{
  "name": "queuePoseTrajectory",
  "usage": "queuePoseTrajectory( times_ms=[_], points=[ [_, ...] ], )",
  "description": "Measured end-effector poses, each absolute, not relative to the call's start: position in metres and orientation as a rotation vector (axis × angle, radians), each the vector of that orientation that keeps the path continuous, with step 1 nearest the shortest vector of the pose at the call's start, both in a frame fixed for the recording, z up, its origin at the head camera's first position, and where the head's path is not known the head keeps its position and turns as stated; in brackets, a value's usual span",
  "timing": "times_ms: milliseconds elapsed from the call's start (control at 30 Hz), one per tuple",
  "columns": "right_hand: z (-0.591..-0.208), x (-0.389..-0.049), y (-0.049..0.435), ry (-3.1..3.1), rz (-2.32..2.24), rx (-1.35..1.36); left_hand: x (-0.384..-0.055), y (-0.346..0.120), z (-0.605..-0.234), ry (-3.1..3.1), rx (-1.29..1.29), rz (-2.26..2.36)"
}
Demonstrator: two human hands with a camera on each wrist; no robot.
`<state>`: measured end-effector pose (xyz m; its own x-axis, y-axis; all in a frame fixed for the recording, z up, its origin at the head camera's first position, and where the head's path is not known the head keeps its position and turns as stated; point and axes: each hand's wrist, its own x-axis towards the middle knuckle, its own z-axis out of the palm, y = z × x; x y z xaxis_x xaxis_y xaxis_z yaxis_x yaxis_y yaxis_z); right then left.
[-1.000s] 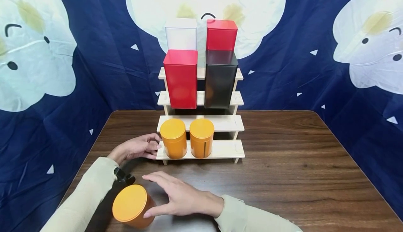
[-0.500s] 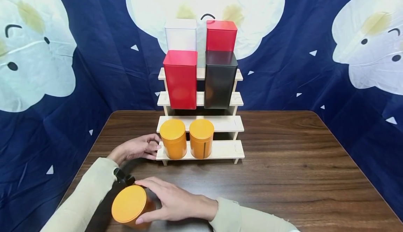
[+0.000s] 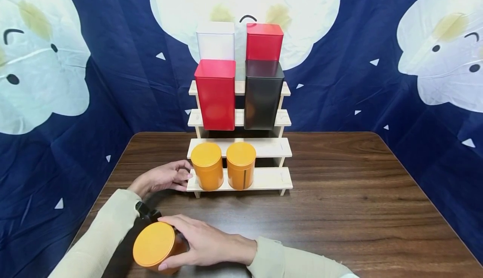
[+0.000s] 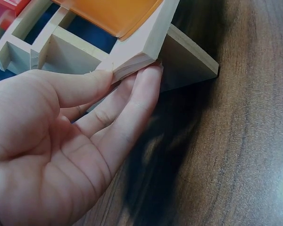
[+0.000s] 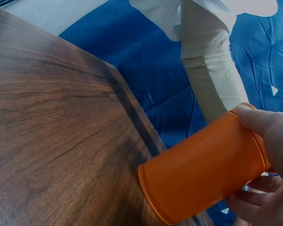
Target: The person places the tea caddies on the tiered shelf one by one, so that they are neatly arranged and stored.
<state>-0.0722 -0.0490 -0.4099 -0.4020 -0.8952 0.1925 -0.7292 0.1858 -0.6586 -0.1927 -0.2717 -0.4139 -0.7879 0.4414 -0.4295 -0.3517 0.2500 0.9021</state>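
Near the front left of the table, my right hand [image 3: 206, 242] grips an orange round tin [image 3: 154, 244] from its right side. The right wrist view has the thumb and fingers around the lid end of that tin [image 5: 203, 167]. My left hand [image 3: 164, 178] holds the left end of the lowest board of a stepped wooden shelf [image 3: 273, 179]. Up close in the left wrist view, thumb and fingers pinch that board's corner [image 4: 137, 59]. Two more orange tins, one left [image 3: 206, 167] and one right [image 3: 241, 167], stand upright on this board.
Higher on the shelf stand a tall red tin [image 3: 216, 97] and a black tin [image 3: 263, 97], with a white tin [image 3: 216, 41] and another red tin [image 3: 264, 41] behind. Dark blue cloth [image 3: 124, 51] with cloud faces surrounds the wooden table [image 3: 347, 194].
My right hand has moved left onto the front orange tin, and its fingers have come around the lid end. The left hand has stayed at the shelf.
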Motion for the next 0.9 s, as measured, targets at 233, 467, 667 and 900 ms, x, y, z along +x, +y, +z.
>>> queuePoseTrajectory(
  times_ms=[233,467,667,900],
  points=[
    [-0.409,-0.074,-0.048,2.194,-1.058,-1.557,-0.192,-0.271,-0.414,1.890,0.090,1.606],
    [-0.406,-0.076,-0.045,2.147,-1.123,-1.572,-0.194,-0.272,-0.415,1.882,0.104,1.617],
    [-0.399,-0.079,-0.039,2.135,-1.132,-1.574,-0.195,-0.273,-0.416,1.871,0.121,1.615],
    [-0.393,-0.081,-0.028,2.185,-1.143,-1.574,-0.194,-0.272,-0.414,1.871,0.092,1.613]
  ],
)
